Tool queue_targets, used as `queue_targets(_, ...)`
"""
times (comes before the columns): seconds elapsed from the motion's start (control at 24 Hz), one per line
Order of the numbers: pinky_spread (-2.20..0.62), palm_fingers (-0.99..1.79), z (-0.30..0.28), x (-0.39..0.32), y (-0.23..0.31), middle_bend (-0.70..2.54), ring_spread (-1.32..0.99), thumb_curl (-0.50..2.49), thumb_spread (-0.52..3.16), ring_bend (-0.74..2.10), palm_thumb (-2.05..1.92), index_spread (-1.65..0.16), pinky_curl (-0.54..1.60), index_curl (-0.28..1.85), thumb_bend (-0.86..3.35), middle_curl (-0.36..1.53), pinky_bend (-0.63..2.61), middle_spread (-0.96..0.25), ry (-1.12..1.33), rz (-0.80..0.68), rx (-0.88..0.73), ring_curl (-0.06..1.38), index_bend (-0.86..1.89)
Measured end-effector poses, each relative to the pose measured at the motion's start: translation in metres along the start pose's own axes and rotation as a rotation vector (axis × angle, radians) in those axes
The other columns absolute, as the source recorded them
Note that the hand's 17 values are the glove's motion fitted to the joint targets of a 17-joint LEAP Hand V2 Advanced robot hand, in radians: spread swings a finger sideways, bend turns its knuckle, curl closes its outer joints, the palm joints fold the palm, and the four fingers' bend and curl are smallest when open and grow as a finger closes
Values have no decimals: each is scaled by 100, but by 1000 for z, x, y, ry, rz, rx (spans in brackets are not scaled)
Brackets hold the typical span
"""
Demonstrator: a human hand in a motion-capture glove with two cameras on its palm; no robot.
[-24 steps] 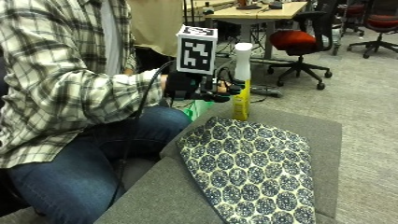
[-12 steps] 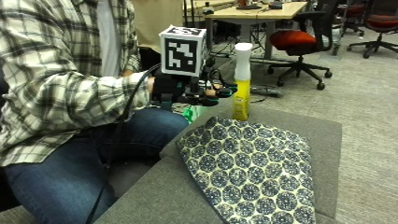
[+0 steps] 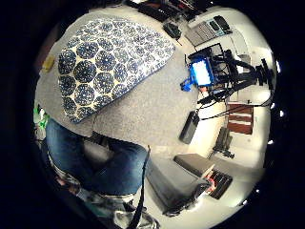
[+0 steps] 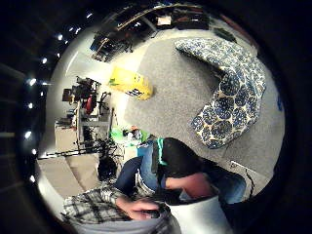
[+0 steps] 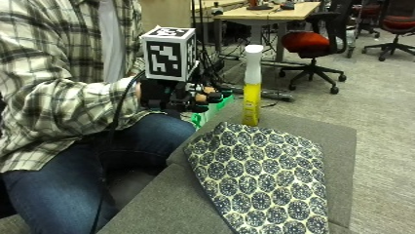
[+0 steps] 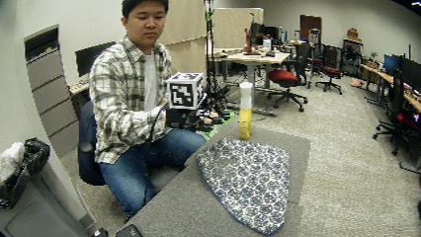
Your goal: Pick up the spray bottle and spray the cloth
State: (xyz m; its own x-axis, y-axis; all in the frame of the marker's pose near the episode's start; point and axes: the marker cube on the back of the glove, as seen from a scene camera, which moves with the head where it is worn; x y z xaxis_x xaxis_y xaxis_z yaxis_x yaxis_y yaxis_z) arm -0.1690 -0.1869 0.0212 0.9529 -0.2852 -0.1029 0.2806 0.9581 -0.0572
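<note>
Room was bright, light came from ceiling lamps | soft shadows, no strong glare | palm views bent round, dark at edges | outside views a bit blurry

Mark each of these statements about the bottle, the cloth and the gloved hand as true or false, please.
1. The spray bottle stands upright on the grey table. True.
2. The gloved right hand already grips the bottle. False: it is in the air beside the bottle, apart from it and holding nothing.
3. The patterned cloth lies flat on the table. True.
4. The bottle stands on top of the cloth. False: it stands on the bare table just beyond the cloth's edge.
5. The bottle holds a blue liquid. False: its lower part is yellow and its top is white.
</note>
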Motion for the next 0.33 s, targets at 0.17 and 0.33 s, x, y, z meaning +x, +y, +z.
queue_targets(0.17,18,0,3,-3,2,17,12,41,106,19,39,-43,28,35,-2,28,43,-14,-3,-5,6,28,19)
queue_targets(0.33,18,0,3,-5,2,17,12,41,106,19,40,-43,27,35,-2,28,44,-14,-8,-14,13,27,19)
